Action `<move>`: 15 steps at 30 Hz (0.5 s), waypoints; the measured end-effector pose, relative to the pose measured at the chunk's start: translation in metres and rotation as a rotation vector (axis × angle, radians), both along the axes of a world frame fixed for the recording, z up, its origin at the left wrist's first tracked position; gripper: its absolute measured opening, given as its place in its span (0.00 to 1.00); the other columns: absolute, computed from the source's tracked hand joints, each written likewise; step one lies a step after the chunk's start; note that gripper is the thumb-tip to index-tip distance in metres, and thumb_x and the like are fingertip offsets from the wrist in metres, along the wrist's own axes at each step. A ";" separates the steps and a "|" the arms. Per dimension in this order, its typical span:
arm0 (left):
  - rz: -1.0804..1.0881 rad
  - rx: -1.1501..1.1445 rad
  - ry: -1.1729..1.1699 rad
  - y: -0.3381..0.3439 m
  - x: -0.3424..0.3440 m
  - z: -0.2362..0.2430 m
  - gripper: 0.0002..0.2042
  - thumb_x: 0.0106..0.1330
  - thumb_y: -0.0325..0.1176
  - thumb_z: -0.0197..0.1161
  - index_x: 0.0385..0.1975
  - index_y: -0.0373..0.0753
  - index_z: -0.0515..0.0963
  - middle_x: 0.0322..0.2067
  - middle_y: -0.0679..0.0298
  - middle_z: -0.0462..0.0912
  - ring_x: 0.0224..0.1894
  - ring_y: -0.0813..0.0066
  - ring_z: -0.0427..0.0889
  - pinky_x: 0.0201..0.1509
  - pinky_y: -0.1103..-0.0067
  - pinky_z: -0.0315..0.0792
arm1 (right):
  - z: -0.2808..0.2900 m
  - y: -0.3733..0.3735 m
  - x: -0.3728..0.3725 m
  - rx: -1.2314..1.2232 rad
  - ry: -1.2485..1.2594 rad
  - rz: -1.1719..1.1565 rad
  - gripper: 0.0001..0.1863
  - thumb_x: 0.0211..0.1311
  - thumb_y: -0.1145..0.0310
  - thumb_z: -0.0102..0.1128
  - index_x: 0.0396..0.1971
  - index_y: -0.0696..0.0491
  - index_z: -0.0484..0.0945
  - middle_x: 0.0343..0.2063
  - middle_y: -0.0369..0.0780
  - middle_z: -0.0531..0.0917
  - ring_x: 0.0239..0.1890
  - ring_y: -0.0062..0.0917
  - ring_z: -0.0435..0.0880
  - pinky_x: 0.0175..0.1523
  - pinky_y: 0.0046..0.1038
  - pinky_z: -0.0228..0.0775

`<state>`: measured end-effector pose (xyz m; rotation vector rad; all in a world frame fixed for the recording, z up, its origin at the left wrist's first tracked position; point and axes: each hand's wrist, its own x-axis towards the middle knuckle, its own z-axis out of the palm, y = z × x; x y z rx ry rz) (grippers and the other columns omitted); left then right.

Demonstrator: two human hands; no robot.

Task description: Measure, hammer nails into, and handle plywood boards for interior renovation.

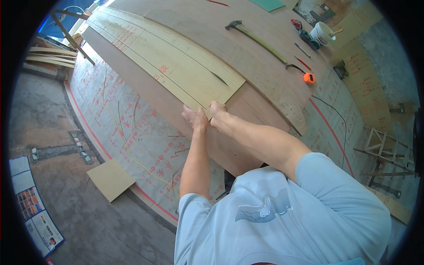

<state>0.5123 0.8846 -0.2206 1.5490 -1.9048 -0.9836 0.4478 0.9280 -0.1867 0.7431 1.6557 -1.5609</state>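
Here both hands (205, 115) press the long pale board's (163, 62) near corner.

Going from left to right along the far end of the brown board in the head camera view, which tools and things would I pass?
Hammer → grey pen → red pencil → orange tape measure → white bucket.
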 end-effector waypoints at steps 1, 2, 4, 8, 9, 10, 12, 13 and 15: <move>-0.040 0.092 -0.052 0.000 0.002 0.001 0.47 0.52 0.33 0.76 0.70 0.32 0.54 0.59 0.41 0.65 0.62 0.46 0.69 0.66 0.61 0.65 | 0.014 0.002 0.005 -0.002 -0.023 0.003 0.20 0.57 0.70 0.58 0.48 0.65 0.76 0.53 0.53 0.80 0.51 0.35 0.81 0.49 0.41 0.77; -0.049 0.092 -0.054 0.001 -0.004 0.003 0.47 0.52 0.33 0.76 0.70 0.32 0.54 0.59 0.41 0.65 0.62 0.46 0.69 0.66 0.61 0.65 | 0.019 0.003 0.004 -0.007 -0.037 0.001 0.21 0.55 0.71 0.59 0.49 0.64 0.76 0.54 0.51 0.79 0.54 0.33 0.78 0.50 0.44 0.75; 0.082 0.058 -0.134 0.005 -0.015 0.007 0.47 0.52 0.34 0.77 0.71 0.34 0.55 0.58 0.42 0.66 0.61 0.46 0.70 0.65 0.62 0.66 | 0.022 0.005 0.005 -0.071 -0.029 -0.003 0.22 0.55 0.70 0.59 0.49 0.64 0.75 0.53 0.51 0.79 0.53 0.33 0.78 0.49 0.44 0.76; 0.109 0.096 -0.175 0.011 -0.019 0.016 0.47 0.53 0.37 0.77 0.72 0.36 0.56 0.57 0.44 0.67 0.60 0.48 0.71 0.63 0.62 0.68 | 0.001 0.006 0.002 -0.133 -0.044 -0.056 0.23 0.55 0.69 0.59 0.51 0.63 0.74 0.53 0.50 0.80 0.51 0.34 0.80 0.48 0.46 0.76; 0.074 0.068 -0.203 0.012 -0.020 0.018 0.46 0.53 0.38 0.77 0.71 0.37 0.57 0.57 0.45 0.68 0.60 0.48 0.72 0.62 0.62 0.69 | -0.008 0.004 -0.005 -0.132 -0.042 -0.064 0.23 0.55 0.69 0.59 0.51 0.63 0.74 0.53 0.50 0.80 0.51 0.34 0.80 0.48 0.46 0.76; 0.045 0.040 -0.234 0.011 -0.017 0.017 0.46 0.53 0.39 0.77 0.71 0.38 0.58 0.56 0.46 0.69 0.59 0.49 0.73 0.61 0.62 0.69 | -0.011 0.000 -0.010 -0.169 -0.102 -0.089 0.23 0.56 0.68 0.57 0.51 0.62 0.74 0.54 0.50 0.79 0.51 0.35 0.79 0.50 0.45 0.75; 0.033 0.033 -0.229 0.014 -0.017 0.015 0.46 0.53 0.40 0.77 0.71 0.39 0.58 0.56 0.47 0.69 0.60 0.49 0.72 0.62 0.63 0.69 | -0.018 0.000 -0.014 -0.208 -0.163 -0.120 0.23 0.56 0.68 0.56 0.52 0.61 0.74 0.55 0.50 0.79 0.51 0.36 0.79 0.52 0.44 0.74; 0.037 0.024 -0.224 0.012 -0.013 0.014 0.46 0.53 0.41 0.77 0.71 0.39 0.59 0.56 0.48 0.69 0.60 0.50 0.72 0.62 0.63 0.69 | -0.014 0.001 -0.010 -0.126 -0.149 -0.108 0.22 0.57 0.68 0.54 0.52 0.60 0.74 0.56 0.50 0.78 0.52 0.36 0.79 0.54 0.43 0.73; 0.050 0.027 -0.237 0.009 -0.007 0.013 0.45 0.54 0.41 0.76 0.71 0.39 0.59 0.57 0.49 0.69 0.60 0.50 0.72 0.62 0.63 0.69 | -0.004 -0.001 -0.005 -0.048 -0.138 -0.089 0.22 0.58 0.68 0.53 0.52 0.60 0.75 0.56 0.49 0.77 0.52 0.37 0.78 0.56 0.42 0.72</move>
